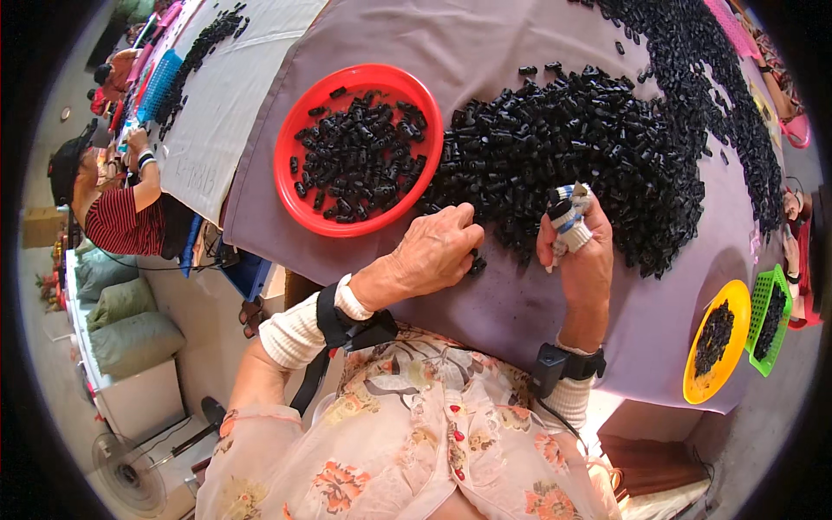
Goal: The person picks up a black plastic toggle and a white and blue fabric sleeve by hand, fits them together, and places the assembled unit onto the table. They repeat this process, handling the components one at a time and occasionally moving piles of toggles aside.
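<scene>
A large heap of small, glossy black plastic parts [581, 143] lies on the mauve cloth before me. My left hand [429, 256] is closed at the near edge of the heap, its fingers curled; what they hold, if anything, is hidden. Just by its fingertips are a few black parts [477, 263]. My right hand [579, 247] is raised at the heap's front, fingers drawn together, with striped white knit covers [570, 227] on the fingers. Something small and dark shows among them, too unclear to name. A red round tray [290, 186] with loose black parts stands beyond my left hand.
At the right edge of the table are a yellow tray [735, 299] and a green basket [757, 299], both holding black parts. Another person [130, 217] works at a white-covered table [204, 130] on the left. A fan [130, 472] stands at lower left.
</scene>
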The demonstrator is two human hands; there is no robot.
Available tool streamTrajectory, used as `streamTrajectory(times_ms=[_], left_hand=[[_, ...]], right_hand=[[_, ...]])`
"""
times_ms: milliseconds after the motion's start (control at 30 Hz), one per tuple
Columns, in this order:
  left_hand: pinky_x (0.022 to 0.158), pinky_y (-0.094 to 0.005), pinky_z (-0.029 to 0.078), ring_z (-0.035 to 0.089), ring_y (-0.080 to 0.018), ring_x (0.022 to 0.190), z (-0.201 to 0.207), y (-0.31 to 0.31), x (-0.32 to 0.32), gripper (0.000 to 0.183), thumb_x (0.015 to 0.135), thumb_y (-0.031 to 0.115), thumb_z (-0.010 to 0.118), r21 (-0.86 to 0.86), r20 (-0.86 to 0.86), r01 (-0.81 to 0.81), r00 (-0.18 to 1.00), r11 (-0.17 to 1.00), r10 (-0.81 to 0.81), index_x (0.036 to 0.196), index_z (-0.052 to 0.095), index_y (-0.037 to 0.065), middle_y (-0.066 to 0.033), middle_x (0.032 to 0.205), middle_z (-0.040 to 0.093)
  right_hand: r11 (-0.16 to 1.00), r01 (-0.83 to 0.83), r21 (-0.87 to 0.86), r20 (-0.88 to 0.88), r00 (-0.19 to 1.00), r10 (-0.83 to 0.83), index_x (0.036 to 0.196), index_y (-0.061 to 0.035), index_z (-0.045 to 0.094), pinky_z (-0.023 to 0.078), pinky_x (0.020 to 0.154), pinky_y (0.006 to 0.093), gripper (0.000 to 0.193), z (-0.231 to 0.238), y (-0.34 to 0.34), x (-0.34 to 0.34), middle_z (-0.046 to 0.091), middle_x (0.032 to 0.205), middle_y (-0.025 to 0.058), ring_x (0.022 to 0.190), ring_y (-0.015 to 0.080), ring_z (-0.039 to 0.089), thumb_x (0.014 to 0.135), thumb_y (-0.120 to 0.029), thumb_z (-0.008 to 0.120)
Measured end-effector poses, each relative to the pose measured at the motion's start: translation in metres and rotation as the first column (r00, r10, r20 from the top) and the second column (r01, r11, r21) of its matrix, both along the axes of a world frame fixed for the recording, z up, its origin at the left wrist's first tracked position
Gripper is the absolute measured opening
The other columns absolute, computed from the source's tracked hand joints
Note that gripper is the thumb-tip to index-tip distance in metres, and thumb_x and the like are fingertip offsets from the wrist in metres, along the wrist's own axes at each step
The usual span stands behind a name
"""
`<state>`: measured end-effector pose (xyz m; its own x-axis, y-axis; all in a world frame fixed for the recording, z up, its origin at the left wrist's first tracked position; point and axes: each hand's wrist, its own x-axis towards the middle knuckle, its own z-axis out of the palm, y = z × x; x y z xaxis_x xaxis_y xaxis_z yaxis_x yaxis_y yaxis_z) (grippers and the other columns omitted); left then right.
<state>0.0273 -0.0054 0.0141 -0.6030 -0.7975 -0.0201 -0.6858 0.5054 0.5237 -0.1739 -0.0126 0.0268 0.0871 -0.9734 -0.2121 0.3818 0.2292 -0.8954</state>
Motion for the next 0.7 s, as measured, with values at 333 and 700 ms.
streamTrajectory(times_ms=[333, 700], left_hand=[[0.065, -0.0234, 0.049, 0.058, -0.0107, 0.072, 0.04, -0.03, -0.001, 0.019, 0.082, 0.009, 0.059, 0.832, -0.555, 0.243, 0.345, 0.499, 0.757, 0.099, 0.056, 0.0, -0.0053, 0.083, 0.06], [0.079, -0.0285, 0.046, 0.057, -0.0149, 0.087, 0.043, -0.027, -0.014, 0.026, 0.086, 0.008, 0.053, 0.721, -0.5, 0.587, 0.074, 0.368, 0.863, 0.11, 0.052, 0.0, -0.009, 0.092, 0.059]], right_hand=[[0.997, -0.076, -0.024, -0.144, 0.987, 0.072, 0.083, -0.0078, 0.052, 0.033, 0.04, 0.0174, 0.01, 0.016, -0.001, 0.014, 0.049, 0.059, -0.0035, 0.046, 0.0031, 0.044, 0.078, -0.012, 0.059], [0.973, -0.218, -0.08, -0.386, 0.906, 0.172, 0.076, -0.0067, 0.052, 0.031, 0.047, 0.0177, 0.034, 0.033, -0.01, 0.019, 0.047, 0.061, -0.0071, 0.054, 0.0009, 0.037, 0.061, -0.022, 0.079]])
